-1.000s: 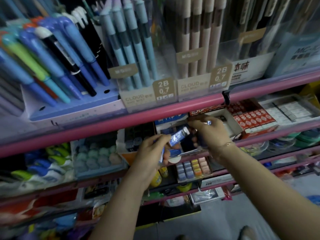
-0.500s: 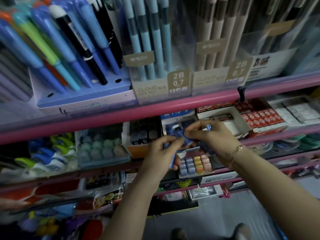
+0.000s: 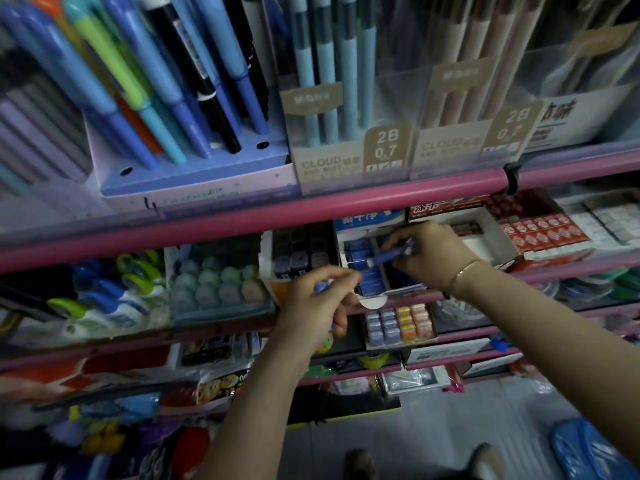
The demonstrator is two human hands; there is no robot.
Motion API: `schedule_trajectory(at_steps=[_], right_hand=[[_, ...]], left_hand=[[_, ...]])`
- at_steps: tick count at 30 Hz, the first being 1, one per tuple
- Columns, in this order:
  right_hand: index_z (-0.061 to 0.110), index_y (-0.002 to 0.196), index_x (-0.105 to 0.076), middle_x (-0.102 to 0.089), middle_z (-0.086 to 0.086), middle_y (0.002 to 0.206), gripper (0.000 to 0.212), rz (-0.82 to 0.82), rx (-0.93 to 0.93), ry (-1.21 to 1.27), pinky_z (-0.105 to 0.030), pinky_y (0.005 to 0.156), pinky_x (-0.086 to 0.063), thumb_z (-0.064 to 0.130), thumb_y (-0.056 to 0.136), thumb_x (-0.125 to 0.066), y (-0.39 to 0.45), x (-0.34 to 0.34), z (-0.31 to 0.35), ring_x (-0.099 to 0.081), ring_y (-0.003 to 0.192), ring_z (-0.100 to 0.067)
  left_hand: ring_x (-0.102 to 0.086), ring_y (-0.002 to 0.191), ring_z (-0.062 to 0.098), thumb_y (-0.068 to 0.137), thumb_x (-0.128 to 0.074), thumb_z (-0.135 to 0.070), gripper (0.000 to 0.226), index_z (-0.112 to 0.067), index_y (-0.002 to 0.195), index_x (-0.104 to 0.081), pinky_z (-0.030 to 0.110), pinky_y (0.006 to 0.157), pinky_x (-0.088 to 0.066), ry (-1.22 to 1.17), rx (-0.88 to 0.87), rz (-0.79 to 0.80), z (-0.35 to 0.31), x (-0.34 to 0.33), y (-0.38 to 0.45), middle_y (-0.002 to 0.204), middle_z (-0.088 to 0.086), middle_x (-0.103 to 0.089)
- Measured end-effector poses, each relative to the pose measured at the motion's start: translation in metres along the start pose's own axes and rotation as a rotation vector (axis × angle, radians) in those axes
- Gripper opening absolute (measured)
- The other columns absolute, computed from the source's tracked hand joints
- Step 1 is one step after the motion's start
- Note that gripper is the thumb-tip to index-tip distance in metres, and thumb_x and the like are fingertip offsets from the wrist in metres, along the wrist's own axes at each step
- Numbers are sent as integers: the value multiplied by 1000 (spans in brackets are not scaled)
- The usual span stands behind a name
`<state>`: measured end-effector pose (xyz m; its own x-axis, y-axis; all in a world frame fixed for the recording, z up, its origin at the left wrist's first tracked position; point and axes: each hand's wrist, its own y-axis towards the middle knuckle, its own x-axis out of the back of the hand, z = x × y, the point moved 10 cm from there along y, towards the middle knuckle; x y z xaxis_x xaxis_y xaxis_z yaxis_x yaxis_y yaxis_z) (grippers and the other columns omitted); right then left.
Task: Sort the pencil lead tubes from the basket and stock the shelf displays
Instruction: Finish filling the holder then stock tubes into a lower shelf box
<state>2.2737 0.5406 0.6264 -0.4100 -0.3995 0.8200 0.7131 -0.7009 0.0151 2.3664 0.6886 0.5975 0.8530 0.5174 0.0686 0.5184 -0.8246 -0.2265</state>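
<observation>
My right hand (image 3: 431,252) pinches a blue pencil lead tube (image 3: 389,254) and holds it lying sideways over the blue-and-white display box (image 3: 372,296) on the second pink shelf. Several blue tubes (image 3: 363,251) lie in rows inside that box. My left hand (image 3: 317,306) hovers just in front of the box's left corner with its fingers curled round more blue tubes (image 3: 322,287), mostly hidden by the fingers.
A box of dark tubes (image 3: 298,252) stands left of the display, an open white box (image 3: 485,237) and red packs (image 3: 540,230) to its right. The pink shelf rail (image 3: 242,216) runs above. Pens fill the top shelf. Small erasers (image 3: 398,323) sit below. A blue basket (image 3: 588,452) lies on the floor.
The view has tilted up and closer to the shelf. My right hand took a tube from the left hand and carried it over the display box. My left hand sank slightly.
</observation>
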Motion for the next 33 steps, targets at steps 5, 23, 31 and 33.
schedule_trajectory(at_steps=[5, 23, 31, 33], right_hand=[[25, 97, -71, -66, -3, 111, 30, 209, 150, -167, -32, 83, -51, 7, 80, -54, 2, -48, 13, -61, 98, -27], [34, 80, -73, -70, 8, 85, 6, 369, 101, -114, -22, 70, -46, 30, 75, -72, 9, -56, 6, -60, 76, -8], [28, 94, -74, -56, 16, 73, 19, 426, 189, -166, -13, 69, -37, 16, 82, -64, 10, -61, 19, -48, 64, 1], [23, 97, -74, -60, 10, 84, 17, 335, 186, -110, -13, 73, -39, 16, 83, -66, 10, -51, 20, -52, 76, -2]], left_hand=[[-36, 33, 7, 94, -52, -12, 24, 0, 78, -64, 15, 33, -30, -375, 271, -99, 37, 16, -10, 50, -2, -46], [-70, 71, 24, 73, -58, 3, 18, 4, 91, -60, 39, 60, -59, -1006, 537, -101, 80, -23, -26, 81, 18, -67], [-71, 83, 31, 91, -57, -11, 16, 1, 102, -59, 26, 51, -55, -892, 456, -228, 76, -20, -20, 98, 22, -71], [-70, 83, 25, 90, -60, -19, 24, -2, 107, -60, 20, 47, -50, -718, 402, -315, 78, -8, -21, 109, 19, -68]])
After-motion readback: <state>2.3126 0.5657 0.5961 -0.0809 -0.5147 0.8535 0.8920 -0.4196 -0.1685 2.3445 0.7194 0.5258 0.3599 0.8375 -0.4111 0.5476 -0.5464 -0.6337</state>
